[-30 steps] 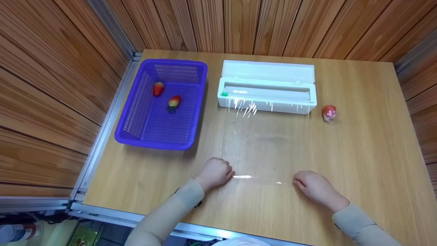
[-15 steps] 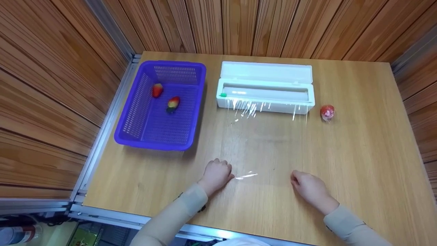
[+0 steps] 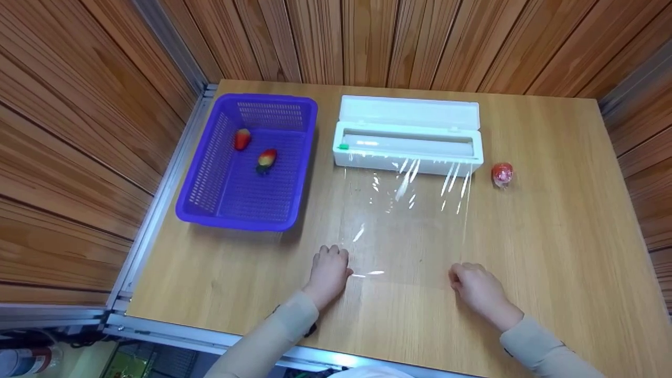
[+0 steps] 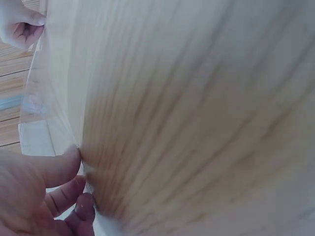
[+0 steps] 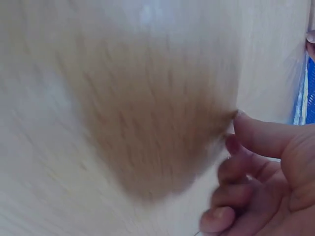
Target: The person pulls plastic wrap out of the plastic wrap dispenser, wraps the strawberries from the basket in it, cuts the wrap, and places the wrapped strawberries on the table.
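A sheet of clear plastic wrap [image 3: 404, 231] stretches over the wooden table from a white cling film dispenser [image 3: 409, 163], showing mainly as bright glints and a faint right edge. My left hand [image 3: 328, 273] pinches its near left corner. The near right corner is between the thumb and fingers of my right hand [image 3: 480, 289]. In the left wrist view, thumb and fingertips of the left hand [image 4: 54, 191] meet at the film edge. The right wrist view shows the right hand [image 5: 266, 172] pinching too, its other fingers curled. The dispenser's lid [image 3: 409, 111] is raised at the back.
On the left stands a purple basket [image 3: 247, 223] with two strawberries, one red [image 3: 242, 139] and one with a green end [image 3: 266, 158]. A film-wrapped red strawberry-like piece [image 3: 502, 174] lies right of the dispenser. Wood-panel walls [image 3: 409, 42] border the table.
Glints on the film have spread farther from the dispenser toward the hands. My left hand has shifted slightly left; the right hand stays nearly in place. Both keep their grip.
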Motion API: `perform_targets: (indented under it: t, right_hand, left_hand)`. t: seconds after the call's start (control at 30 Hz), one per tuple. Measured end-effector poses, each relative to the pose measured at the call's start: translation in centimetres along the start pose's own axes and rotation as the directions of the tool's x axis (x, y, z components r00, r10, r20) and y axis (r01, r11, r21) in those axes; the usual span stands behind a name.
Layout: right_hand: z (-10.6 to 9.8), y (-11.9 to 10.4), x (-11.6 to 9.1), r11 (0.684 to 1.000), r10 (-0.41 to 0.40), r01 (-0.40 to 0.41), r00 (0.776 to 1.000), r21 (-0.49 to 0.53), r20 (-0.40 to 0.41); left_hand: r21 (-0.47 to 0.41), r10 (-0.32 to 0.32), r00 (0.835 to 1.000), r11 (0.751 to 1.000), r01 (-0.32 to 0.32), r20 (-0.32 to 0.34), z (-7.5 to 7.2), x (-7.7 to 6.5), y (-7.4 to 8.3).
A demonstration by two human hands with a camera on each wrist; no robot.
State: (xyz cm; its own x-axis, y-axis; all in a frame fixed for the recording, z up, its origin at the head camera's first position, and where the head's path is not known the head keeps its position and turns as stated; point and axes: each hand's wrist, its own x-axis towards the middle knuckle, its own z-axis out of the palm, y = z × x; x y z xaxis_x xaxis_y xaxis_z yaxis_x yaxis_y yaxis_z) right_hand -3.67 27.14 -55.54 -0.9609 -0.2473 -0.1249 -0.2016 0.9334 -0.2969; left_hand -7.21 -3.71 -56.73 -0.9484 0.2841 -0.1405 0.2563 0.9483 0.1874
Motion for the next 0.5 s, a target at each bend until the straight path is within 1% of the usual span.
perform_targets:
  t: [0.07,0.1,0.13,0.2,0.23,0.27,0.33,0.37,0.4,0.43,0.5]
  right_hand:
    - [0.2,0.0,0.0,0.997,-0.070,0.068,0.997,-0.040,-0.042]
    - [0.2,0.0,0.1,0.993,-0.108,0.105,0.993,-0.058,-0.053]
    - [0.2,-0.1,0.1,0.988,-0.141,0.137,0.989,-0.068,-0.054]
    - [0.3,-0.1,0.3,0.980,-0.189,0.187,0.981,-0.065,-0.034]
    - [0.3,-0.2,0.3,0.976,-0.210,0.208,0.978,-0.059,-0.016]
    - [0.3,-0.2,0.4,0.972,-0.228,0.228,0.974,-0.052,0.005]
    - [0.4,-0.3,0.4,0.970,-0.239,0.241,0.970,-0.040,0.045]
    - [0.4,-0.3,0.5,0.969,-0.240,0.243,0.969,-0.040,0.059]
    - [0.4,-0.4,0.5,0.969,-0.239,0.242,0.968,-0.045,0.071]
    - [0.4,-0.4,0.5,0.970,-0.233,0.237,0.969,-0.052,0.080]
    - [0.4,-0.4,0.5,0.973,-0.212,0.219,0.973,-0.074,0.095]
  left_hand:
    - [0.012,0.009,1.000,1.000,-0.009,-0.022,0.0,0.0,0.0]
    - [0.026,0.028,0.999,0.999,-0.027,-0.037,0.1,0.0,0.0]
    - [0.051,0.055,0.997,0.997,-0.053,-0.045,0.1,0.1,0.0]
    - [0.093,0.142,0.989,0.986,-0.138,-0.045,0.1,0.3,0.0]
    - [0.101,0.199,0.979,0.976,-0.194,-0.039,0.1,0.4,0.0]
    - [0.100,0.252,0.968,0.963,-0.249,-0.019,0.0,0.5,-0.1]
    - [0.076,0.352,0.935,0.932,-0.353,0.026,-0.1,0.8,-0.1]
    - [0.048,0.390,0.919,0.918,-0.393,0.049,-0.1,0.9,-0.1]
    - [0.020,0.416,0.907,0.908,-0.419,0.068,-0.1,1.1,-0.2]
    - [-0.007,0.429,0.899,0.903,-0.430,0.090,-0.2,1.2,-0.2]
    - [-0.041,0.432,0.892,0.902,-0.430,0.131,-0.2,1.3,-0.2]
